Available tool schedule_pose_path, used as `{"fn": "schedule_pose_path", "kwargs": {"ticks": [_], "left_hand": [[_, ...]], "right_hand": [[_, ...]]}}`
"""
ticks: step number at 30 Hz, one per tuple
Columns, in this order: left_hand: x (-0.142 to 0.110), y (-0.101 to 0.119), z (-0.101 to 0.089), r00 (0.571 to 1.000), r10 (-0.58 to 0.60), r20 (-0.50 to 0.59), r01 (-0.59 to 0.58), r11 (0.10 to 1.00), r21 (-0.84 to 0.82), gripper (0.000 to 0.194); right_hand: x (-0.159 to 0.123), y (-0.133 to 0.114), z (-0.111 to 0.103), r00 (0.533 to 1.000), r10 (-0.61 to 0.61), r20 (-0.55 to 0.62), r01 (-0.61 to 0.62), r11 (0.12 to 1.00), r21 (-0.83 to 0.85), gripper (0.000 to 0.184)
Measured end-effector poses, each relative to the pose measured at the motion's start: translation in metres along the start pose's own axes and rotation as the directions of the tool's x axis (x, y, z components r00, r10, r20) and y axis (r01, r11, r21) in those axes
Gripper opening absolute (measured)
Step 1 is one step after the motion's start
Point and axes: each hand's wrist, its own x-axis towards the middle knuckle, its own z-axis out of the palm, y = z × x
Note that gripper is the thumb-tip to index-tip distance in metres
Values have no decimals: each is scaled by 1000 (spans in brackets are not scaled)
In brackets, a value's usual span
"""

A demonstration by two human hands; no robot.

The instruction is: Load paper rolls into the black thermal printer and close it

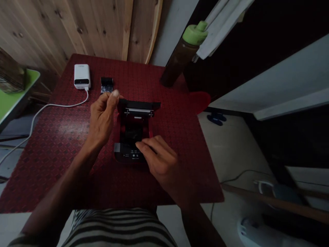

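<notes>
A small black-and-red printer [130, 156] sits on the table with its lid [140, 105] raised, showing a metal-edged bar under the lid. My left hand [102, 115] is closed at the lid's upper left corner, thumb and fingers gripping its edge. Fingers pinched together, my right hand [158, 156] is at the front right of the open compartment, just above the button panel. Whatever those fingertips hold, if anything, is hidden. Inside the dark compartment lies a black part [133, 133], too dim to make out. Behind my left hand is a small dark roll [106, 82] with a shiny strip.
A white power bank [82, 76] with a white cable [61, 105] lies at the table's back left. A brown bottle with a green lid [194, 33] stands at the back right, near a red round object [202, 102]. The red patterned table [185, 178] ends at the right over floor.
</notes>
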Motion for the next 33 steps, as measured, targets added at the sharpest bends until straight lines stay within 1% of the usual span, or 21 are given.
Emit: {"fn": "schedule_pose_path", "kwargs": {"ticks": [3,5,6,8,10,13,16,18,22,28,31,33], "left_hand": [[-9,1,-2,999,-38,-1,38,999,-31,30],[-22,0,-6,995,-98,21,99,993,-62,16],[-29,-1,-8,989,-141,34,143,987,-76,15],[-44,-5,-13,973,-222,64,228,969,-93,36],[-58,-10,-17,959,-271,80,278,955,-102,56],[-73,-15,-21,937,-326,123,340,933,-117,68],[-82,-17,-21,905,-392,163,415,897,-149,71],[-85,-16,-21,892,-413,186,444,879,-175,71],[-87,-14,-20,894,-399,204,436,880,-189,67],[-86,-15,-19,888,-413,202,451,868,-210,68],[-91,-14,-21,876,-448,179,479,853,-208,72],[-97,-12,-23,868,-473,152,496,847,-190,69]], "right_hand": [[-4,-4,0,999,-29,-16,26,992,-121,28],[-5,-6,1,999,-39,-18,36,986,-164,28],[-6,-7,2,999,-45,-23,41,985,-165,28],[-9,-8,3,998,-48,-39,43,991,-127,27],[-11,-10,5,998,-26,-57,21,996,-85,24],[-14,-12,6,995,29,-93,-37,996,-87,23],[-14,-11,8,989,63,-131,-79,990,-116,24],[-13,-9,8,990,68,-120,-79,993,-92,22],[-11,-5,5,995,61,-74,-62,998,-10,20],[-7,-7,3,994,106,-31,-105,994,41,20],[-10,-5,-1,991,132,-37,-126,984,128,25],[-17,0,-5,979,193,-66,-177,963,203,32]]}}
